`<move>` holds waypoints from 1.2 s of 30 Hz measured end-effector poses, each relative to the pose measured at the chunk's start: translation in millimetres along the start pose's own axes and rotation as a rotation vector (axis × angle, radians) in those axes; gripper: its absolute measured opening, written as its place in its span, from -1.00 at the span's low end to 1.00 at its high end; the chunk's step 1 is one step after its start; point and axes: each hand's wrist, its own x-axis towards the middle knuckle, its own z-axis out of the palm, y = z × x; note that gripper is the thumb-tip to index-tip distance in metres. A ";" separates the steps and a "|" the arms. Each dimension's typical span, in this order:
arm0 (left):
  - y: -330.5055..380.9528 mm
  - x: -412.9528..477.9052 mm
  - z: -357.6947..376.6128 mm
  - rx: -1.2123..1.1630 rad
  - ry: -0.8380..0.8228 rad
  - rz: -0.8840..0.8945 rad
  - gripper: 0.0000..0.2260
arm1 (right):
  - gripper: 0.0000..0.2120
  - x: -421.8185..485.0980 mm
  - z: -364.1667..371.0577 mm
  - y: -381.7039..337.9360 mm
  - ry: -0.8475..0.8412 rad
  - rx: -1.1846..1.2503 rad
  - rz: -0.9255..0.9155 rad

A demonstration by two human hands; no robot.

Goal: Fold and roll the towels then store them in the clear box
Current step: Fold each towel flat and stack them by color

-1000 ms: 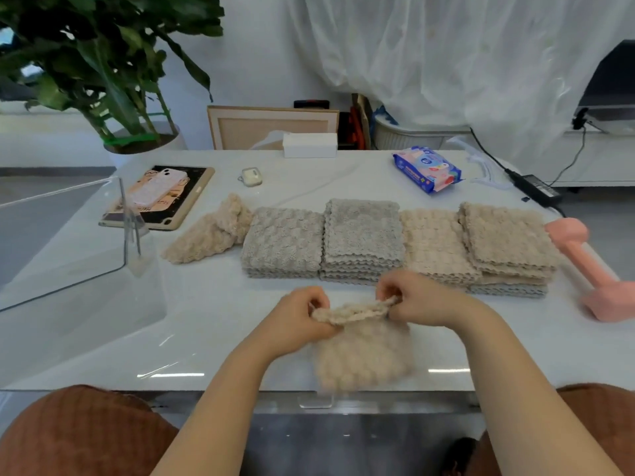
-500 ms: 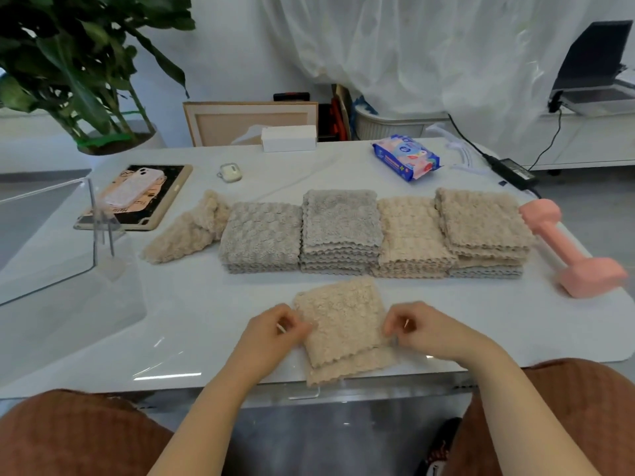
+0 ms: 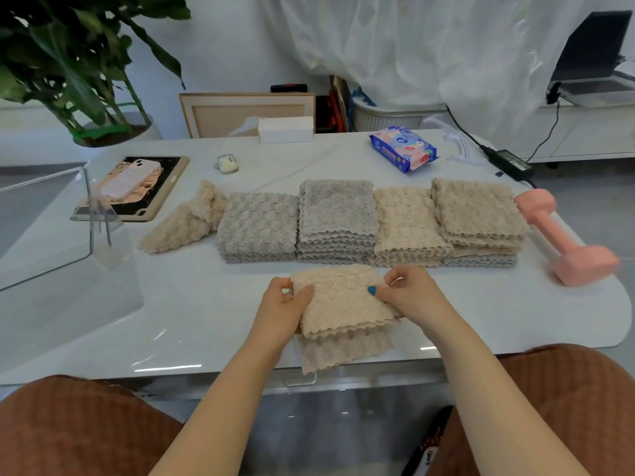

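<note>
At the near edge of the table [image 3: 206, 321], my left hand [image 3: 285, 304] and right hand [image 3: 409, 293] pinch the beige towel [image 3: 343, 304] mid-fold; next I'd square edges, then roll.

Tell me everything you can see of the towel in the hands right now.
The beige towel is fluffy, bobbled cloth with scalloped edges, folded over so the upper layer stops short of the lower one. It lies flat at the near edge of the table. The left hand pinches its left side, the right hand its right.
</note>
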 end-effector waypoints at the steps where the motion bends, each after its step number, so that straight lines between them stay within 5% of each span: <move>1: -2.4 -2.9 -1.6 -0.008 -0.022 -0.021 -0.84 | -0.82 -1.1 -2.6 -0.6 -0.007 -0.002 0.007; 8: -48.1 -12.9 -2.3 0.506 0.024 0.112 -0.66 | -0.66 -10.1 17.6 33.3 -0.099 -0.268 0.071; 15: -41.7 9.1 -2.7 0.681 0.217 0.071 -0.61 | -0.76 -3.9 28.3 28.8 0.074 -0.239 -0.025; 22: -34.4 17.6 15.7 0.169 0.186 -0.058 -0.73 | -0.62 7.8 46.0 28.9 0.110 -0.118 0.013; 25: -25.6 21.2 11.8 -0.320 0.130 -0.231 -0.88 | -0.70 13.4 45.1 22.8 0.106 -0.052 -0.002; 27: -26.8 25.6 10.3 -0.382 0.211 -0.222 -0.85 | -0.84 13.6 51.9 22.2 0.105 -0.147 -0.025; 31: -34.5 17.0 15.3 0.256 0.400 0.120 -0.68 | -0.86 11.8 66.2 32.3 0.219 -0.408 -0.164; 36: -51.9 6.6 7.8 0.513 0.419 0.251 -0.53 | -0.82 2.5 58.1 41.4 0.289 -0.304 -0.298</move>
